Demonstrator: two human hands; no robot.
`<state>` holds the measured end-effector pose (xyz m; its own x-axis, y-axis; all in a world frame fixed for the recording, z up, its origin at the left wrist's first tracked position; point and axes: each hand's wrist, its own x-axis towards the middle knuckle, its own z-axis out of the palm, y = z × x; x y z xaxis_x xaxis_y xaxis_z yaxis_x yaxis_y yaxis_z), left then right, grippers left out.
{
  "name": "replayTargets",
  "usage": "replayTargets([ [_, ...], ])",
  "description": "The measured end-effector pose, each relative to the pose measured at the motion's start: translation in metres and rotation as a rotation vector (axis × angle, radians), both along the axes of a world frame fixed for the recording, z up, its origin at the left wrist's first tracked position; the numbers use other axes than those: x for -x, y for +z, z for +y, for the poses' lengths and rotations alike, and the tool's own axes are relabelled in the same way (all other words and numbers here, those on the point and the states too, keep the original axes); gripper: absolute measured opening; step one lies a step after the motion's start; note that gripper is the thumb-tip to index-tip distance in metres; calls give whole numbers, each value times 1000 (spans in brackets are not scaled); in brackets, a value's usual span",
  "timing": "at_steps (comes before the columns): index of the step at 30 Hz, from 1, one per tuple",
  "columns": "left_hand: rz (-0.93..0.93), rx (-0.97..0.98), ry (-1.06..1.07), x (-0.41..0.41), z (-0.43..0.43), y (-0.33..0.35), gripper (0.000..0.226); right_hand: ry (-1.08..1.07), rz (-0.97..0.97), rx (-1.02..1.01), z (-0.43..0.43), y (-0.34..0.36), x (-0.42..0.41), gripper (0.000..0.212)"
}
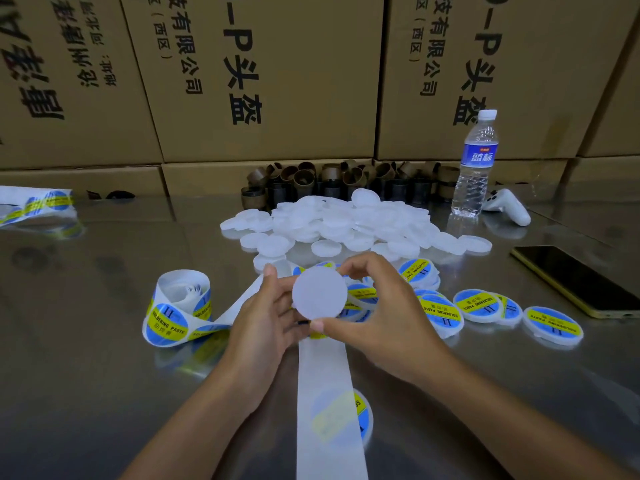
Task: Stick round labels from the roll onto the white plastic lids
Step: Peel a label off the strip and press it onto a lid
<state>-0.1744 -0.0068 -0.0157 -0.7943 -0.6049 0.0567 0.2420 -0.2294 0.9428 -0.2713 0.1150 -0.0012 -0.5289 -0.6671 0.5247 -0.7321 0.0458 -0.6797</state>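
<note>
Both hands hold one plain white plastic lid (319, 294) up above the table's middle. My left hand (266, 317) grips its left edge; my right hand (377, 306) pinches its top and bottom right edge. A roll of blue-and-yellow round labels (180, 306) lies to the left, and its white backing strip (325, 393) runs under my hands toward the near edge. A heap of unlabelled white lids (346, 223) lies behind my hands. Several labelled lids (478, 304) lie on the right.
The steel table (86, 375) carries a phone (578, 282) at right, a water bottle (476, 168) and a white controller (509, 206) at back right, brown cardboard cores (311, 183) behind the heap, and another label strip (34, 206) at far left. Cardboard boxes (259, 81) wall the back.
</note>
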Motion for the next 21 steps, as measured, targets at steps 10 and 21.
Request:
replayTargets([
  [10,28,75,42,-6,3,-1,25,87,174,-125,-2,-2,-4,47],
  [21,66,32,85,-3,3,-2,14,-52,117,-117,-10,-12,1,26],
])
